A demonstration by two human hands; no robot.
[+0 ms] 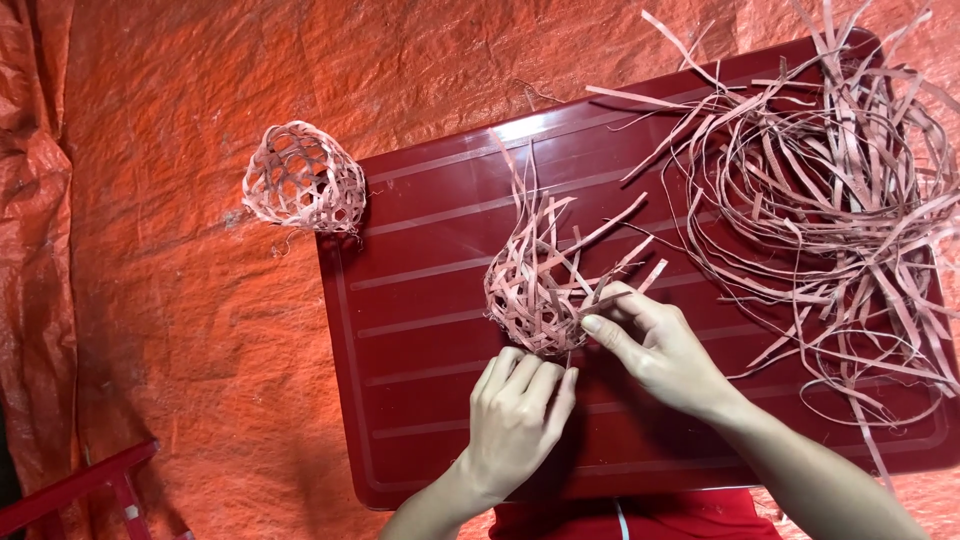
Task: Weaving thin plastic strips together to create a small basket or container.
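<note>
A half-woven ball of pale strips (535,290) sits near the middle of the dark red counter (420,400), loose ends fanning far and right, probably kept low so both hands can steady it. The left hand (515,415) rests just near of it, fingers curled together against its underside. The right hand (655,350) pinches one strip end between thumb and forefinger (other fingers folded). A tangled heap of loose strips (830,190) lies far right; a finished woven ball (303,180) sits far left, at the counter's corner.

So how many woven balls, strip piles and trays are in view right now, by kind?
Woven balls: 2, a finished ball and a half-woven ball under both hands
Loose strip piles: 1
Dark red trays: 1
Total: 4
</note>
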